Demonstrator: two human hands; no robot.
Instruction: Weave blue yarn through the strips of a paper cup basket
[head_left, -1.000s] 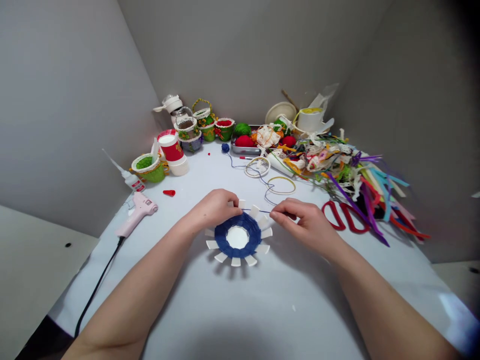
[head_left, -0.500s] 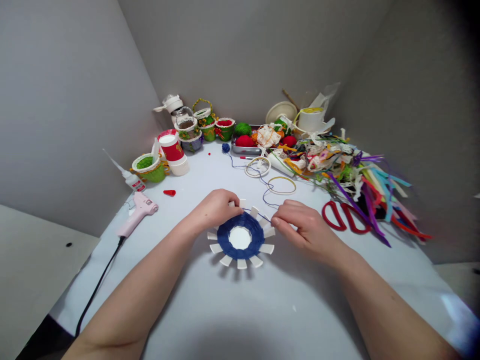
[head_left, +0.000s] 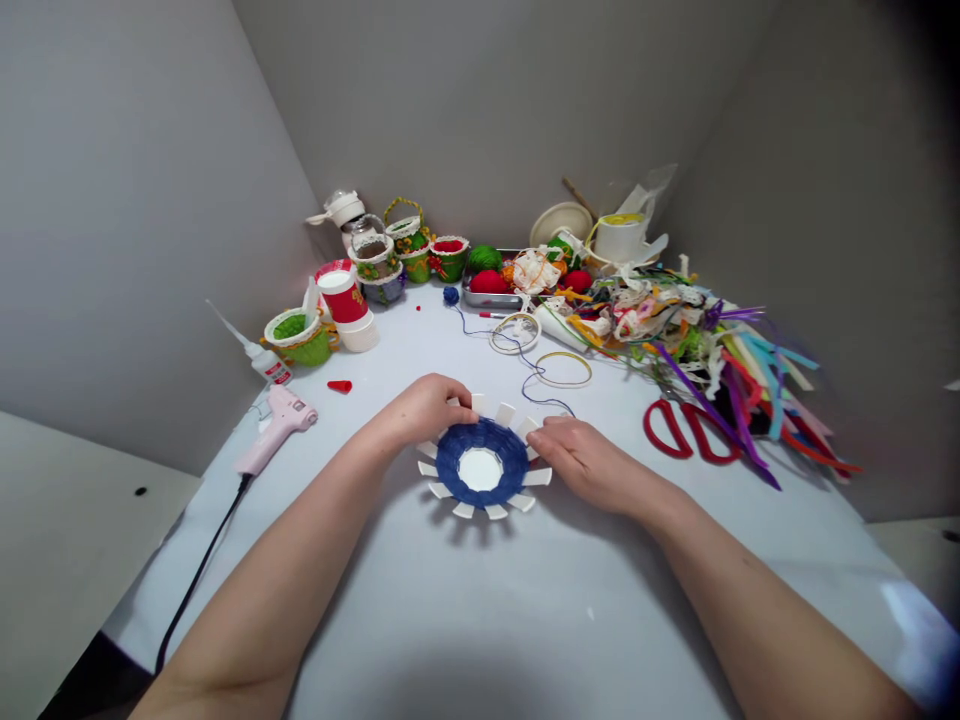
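Note:
A white paper cup, its wall cut into strips splayed outward, has blue yarn woven in a ring around its base. My left hand pinches the strips at the upper left, thumb over the edge. At the right side, my right hand has its fingers closed on the strips. From behind that hand a loose blue strand runs up the table to a small blue yarn ball. Whether the strand is also between my right fingers is hidden.
Red-handled scissors lie to the right beside a heap of coloured ribbons. A pink glue gun, a glue bottle and small decorated baskets are at the left. Two rings and a metal tray lie beyond.
My right hand has moved left from the stretched strand onto the cup's strips. The cup has turned and tilted slightly. My left hand keeps its hold near the upper left.

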